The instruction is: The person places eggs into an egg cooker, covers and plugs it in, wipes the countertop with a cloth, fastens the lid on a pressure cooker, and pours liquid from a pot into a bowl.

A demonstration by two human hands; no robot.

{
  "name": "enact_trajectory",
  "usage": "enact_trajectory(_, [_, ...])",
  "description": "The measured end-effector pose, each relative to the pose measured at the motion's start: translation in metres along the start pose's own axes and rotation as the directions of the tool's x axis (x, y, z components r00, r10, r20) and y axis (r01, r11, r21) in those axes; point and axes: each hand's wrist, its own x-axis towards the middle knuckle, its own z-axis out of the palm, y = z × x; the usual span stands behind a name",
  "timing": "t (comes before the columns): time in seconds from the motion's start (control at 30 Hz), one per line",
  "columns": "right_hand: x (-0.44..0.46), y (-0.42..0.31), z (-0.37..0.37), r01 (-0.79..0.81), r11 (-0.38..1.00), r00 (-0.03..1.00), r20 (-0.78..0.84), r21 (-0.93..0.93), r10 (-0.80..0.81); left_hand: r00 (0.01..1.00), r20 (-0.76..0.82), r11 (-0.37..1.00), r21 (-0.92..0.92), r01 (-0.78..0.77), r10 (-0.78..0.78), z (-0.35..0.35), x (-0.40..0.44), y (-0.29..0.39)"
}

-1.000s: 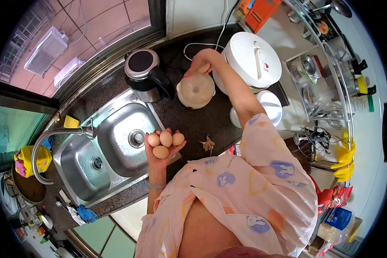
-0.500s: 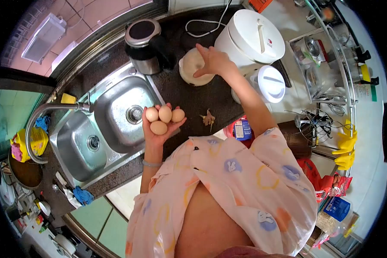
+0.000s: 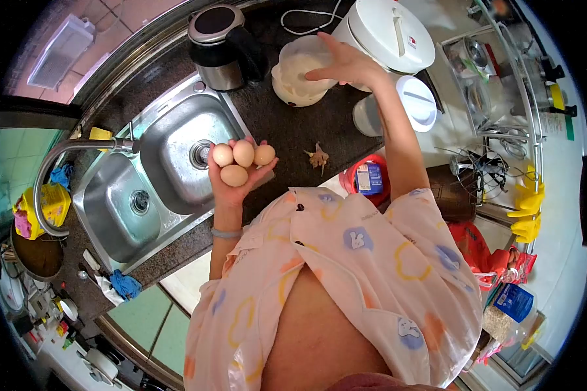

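In the palm of my left hand, several light brown eggs rest together, with the fingers curled up around them. This hand is held over the counter edge beside the sink. My right hand reaches forward, thumb and fingers spread wide across a translucent lid. The lid appears tilted above a small round cream-coloured appliance. Part of the lid and appliance is hidden by the fingers. A piece of ginger lies on the counter between my two hands.
A double steel sink with a curved faucet is on the left. A kettle stands behind it. To the right are a large white container and a smaller white-lidded container. Below the counter edge sits a red tub.
My right hand has moved slightly right, and the lid, seated on the appliance before, now appears raised and tilted. My left hand still holds the eggs. The whole view has shifted slightly.
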Motion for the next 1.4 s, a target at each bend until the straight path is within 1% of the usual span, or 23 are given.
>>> enact_trajectory(0.07, [-0.02, -0.003, 0.003, -0.015, 1.0, 1.0, 0.022, 0.014, 0.015, 1.0, 0.012, 1.0, 0.019, -0.016, 0.016, 0.0, -0.003, 0.006])
enact_trajectory(0.13, [-0.034, 0.0, 0.018, 0.23, 0.957, 0.964, -0.094, -0.176, -0.249, 0.995, 0.068, 0.997, -0.029, -0.066, 0.068, -0.007, -0.001, 0.02])
enact_trajectory(0.17, [-0.046, -0.01, 0.024, 0.15, 0.981, 0.989, 0.039, -0.124, -0.146, 0.993, 0.104, 0.998, -0.049, -0.05, 0.055, -0.009, -0.001, 0.028])
enact_trajectory(0.2, [-0.051, -0.011, 0.043, 0.144, 0.985, 0.987, 0.088, -0.095, -0.136, 0.994, 0.1, 0.998, -0.046, -0.046, 0.05, -0.008, -0.004, 0.032])
enact_trajectory(0.23, [-0.062, -0.018, 0.056, 0.155, 0.976, 0.982, 0.134, -0.15, -0.136, 0.992, 0.094, 0.996, -0.013, -0.084, 0.085, -0.005, -0.007, 0.034])
enact_trajectory(0.27, [-0.068, -0.022, 0.072, 0.186, 0.974, 0.97, 0.183, -0.128, -0.161, 0.989, 0.09, 0.992, 0.021, -0.123, 0.12, -0.001, -0.01, 0.036])
enact_trajectory(0.33, [-0.073, -0.018, 0.117, 0.233, 0.967, 0.969, 0.111, -0.104, -0.222, 0.989, 0.071, 0.991, 0.025, -0.128, 0.126, 0.001, -0.012, 0.039])
enact_trajectory(0.37, [-0.075, -0.019, 0.134, 0.229, 0.968, 0.97, 0.109, -0.097, -0.219, 0.989, 0.082, 0.992, 0.022, -0.122, 0.119, 0.001, -0.012, 0.04])
enact_trajectory(0.43, [-0.076, -0.024, 0.156, 0.247, 0.954, 0.969, 0.022, -0.171, -0.247, 0.99, 0.091, 0.994, 0.024, -0.111, 0.109, -0.001, -0.01, 0.041])
enact_trajectory(0.5, [-0.075, -0.03, 0.166, 0.216, 0.964, 0.976, 0.03, -0.157, -0.214, 0.992, 0.093, 0.996, 0.01, -0.084, 0.083, -0.001, -0.008, 0.038])
enact_trajectory(0.53, [-0.075, -0.032, 0.169, 0.19, 0.97, 0.982, 0.043, -0.15, -0.186, 0.993, 0.091, 0.997, 0.013, -0.082, 0.081, 0.001, -0.007, 0.035])
enact_trajectory(0.6, [-0.076, -0.034, 0.172, 0.189, 0.969, 0.982, 0.023, -0.158, -0.188, 0.995, 0.057, 0.995, 0.053, -0.085, 0.082, 0.005, -0.006, 0.027])
enact_trajectory(0.63, [-0.076, -0.034, 0.174, 0.189, 0.967, 0.982, 0.002, -0.17, -0.191, 0.998, 0.031, 0.999, -0.007, -0.053, 0.053, 0.002, -0.004, 0.026])
enact_trajectory(0.77, [-0.072, -0.034, 0.177, 0.206, 0.96, 0.976, -0.029, -0.189, -0.215, 1.0, 0.031, 0.999, -0.032, 0.001, 0.0, -0.001, 0.0, 0.022])
enact_trajectory(0.83, [-0.069, -0.04, 0.17, 0.153, 0.974, 0.987, -0.032, -0.169, -0.161, 0.993, 0.111, 0.997, -0.06, 0.04, -0.034, -0.006, 0.002, 0.023])
enact_trajectory(0.97, [-0.061, -0.048, 0.157, 0.114, 0.984, 0.993, 0.012, -0.139, -0.113, 0.994, 0.108, 0.998, -0.056, 0.025, -0.019, -0.001, 0.002, 0.021])
enact_trajectory(1.03, [-0.059, -0.049, 0.159, 0.1, 0.983, 0.995, -0.006, -0.152, -0.102, 1.0, 0.012, 0.999, -0.035, 0.003, -0.002, 0.002, 0.002, 0.022])
enact_trajectory(1.07, [-0.059, -0.047, 0.163, 0.103, 0.983, 0.995, -0.003, -0.154, -0.104, 1.0, 0.011, 0.999, -0.039, 0.0, 0.0, 0.0, 0.003, 0.023])
enact_trajectory(1.13, [-0.061, -0.044, 0.17, 0.117, 0.978, 0.993, -0.007, -0.17, -0.12, 0.998, 0.064, 0.998, -0.056, 0.018, -0.015, -0.004, 0.004, 0.025])
enact_trajectory(1.27, [-0.061, -0.031, 0.167, 0.135, 0.976, 0.991, 0.029, -0.168, -0.132, 0.997, 0.074, 0.999, -0.054, 0.008, -0.004, -0.006, 0.006, 0.024])
enact_trajectory(1.33, [-0.046, -0.006, 0.165, 0.244, 0.965, 0.952, -0.213, 0.096, -0.22, 0.997, 0.072, 0.998, -0.059, 0.006, -0.002, -0.008, 0.006, 0.024])
enact_trajectory(1.37, [-0.037, 0.005, 0.158, 0.215, 0.959, 0.952, -0.261, 0.187, -0.163, 0.997, 0.072, 0.998, -0.068, 0.001, 0.004, -0.009, 0.006, 0.024])
enact_trajectory(1.4, [-0.031, 0.013, 0.146, 0.218, 0.959, 0.952, -0.254, 0.18, -0.169, 0.996, 0.087, 0.998, -0.056, 0.001, 0.004, -0.009, 0.006, 0.023])
